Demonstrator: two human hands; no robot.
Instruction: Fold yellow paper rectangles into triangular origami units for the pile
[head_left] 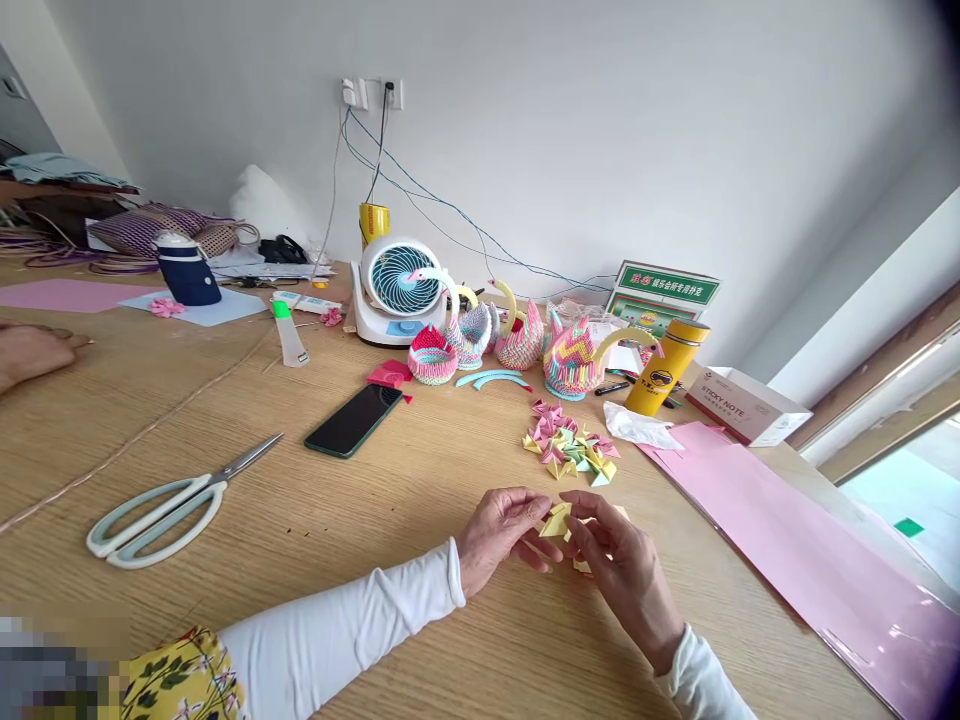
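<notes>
My left hand (pixel 501 535) and my right hand (pixel 622 570) meet low on the wooden table (pixel 390 640), both pinched on a small folded yellow paper piece (pixel 556 521). A second yellow piece lies half hidden under my right hand. Just beyond my fingers sits a pile of folded pink, yellow and green paper pieces (pixel 570 450). Further back stand several paper swans (pixel 517 340) built from such pieces.
Pale-handled scissors (pixel 161 505) lie at the left, a black phone (pixel 354 420) in the middle. A small fan (pixel 396 290), a yellow bottle (pixel 666 368), a sticky-note box (pixel 742 403) and pink paper sheets (pixel 795 560) are around. Another person's hand (pixel 30 350) rests at the far left.
</notes>
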